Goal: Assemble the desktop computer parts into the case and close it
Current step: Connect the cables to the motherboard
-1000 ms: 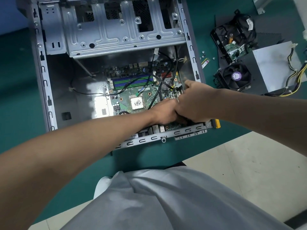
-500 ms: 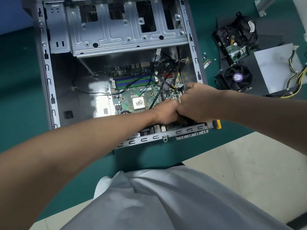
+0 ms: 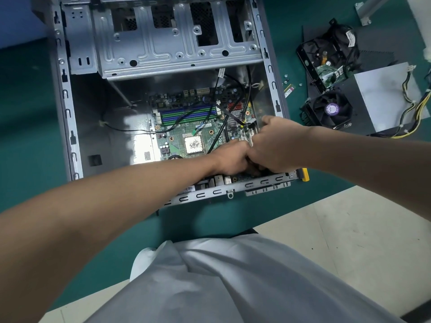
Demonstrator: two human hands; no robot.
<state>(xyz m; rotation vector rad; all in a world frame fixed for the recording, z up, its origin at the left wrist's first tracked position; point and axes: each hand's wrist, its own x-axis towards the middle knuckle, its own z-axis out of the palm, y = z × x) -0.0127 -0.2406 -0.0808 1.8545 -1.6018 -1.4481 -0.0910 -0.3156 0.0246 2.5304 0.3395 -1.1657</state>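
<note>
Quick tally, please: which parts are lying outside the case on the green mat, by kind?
Hard drive: 1
Cooler fan: 1
Power supply: 1
Memory stick: 1
Total: 4 parts, plus a few loose screws too small to count reliably.

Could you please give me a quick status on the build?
Left hand and right hand together inside the case, grip hidden. Motherboard in, fan outside. Black cables cross the board beside them.

Creased pale grey garment (image 3: 233, 280) over the torso, both forearms (image 3: 112, 206) bare.
</note>
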